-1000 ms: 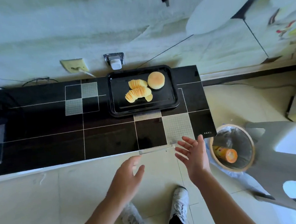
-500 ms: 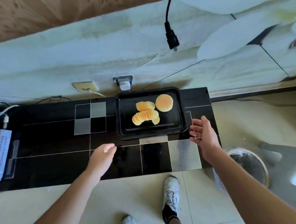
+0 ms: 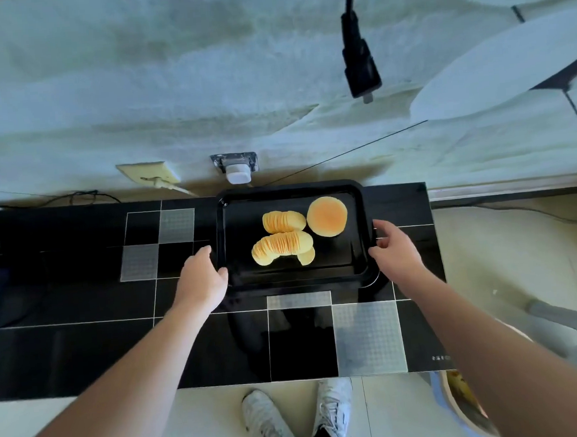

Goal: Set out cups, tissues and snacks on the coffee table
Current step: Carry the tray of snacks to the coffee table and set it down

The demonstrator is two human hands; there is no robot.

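**Two hands on the snack tray, one at each short side**

Two hands meet the black tray (image 3: 358, 257), which lies at the far edge of the black cabinet top (image 3: 84, 352), toward its right end. The left hand (image 3: 201, 280) has its fingers curled round the tray's left rim near the near-left corner, thumb over the lip. The right hand (image 3: 393, 250) has its fingers bent over the right rim; whether they hook beneath it cannot be told.

Contents: two rows of stacked crisps (image 3: 282, 244), one behind the other at the tray's centre, one loose crisp by the near row, and a round bun (image 3: 327, 216) toward the far-right corner.

Assessment: the tray appears rigid and light, with a glossy, probably slick floor. The load is loose and unsecured; the crisps are brittle and the stacks would likely topple or slide if tilted. Holding at opposite short rims, as here, suits a level lift. Keep it flat and avoid jolts.
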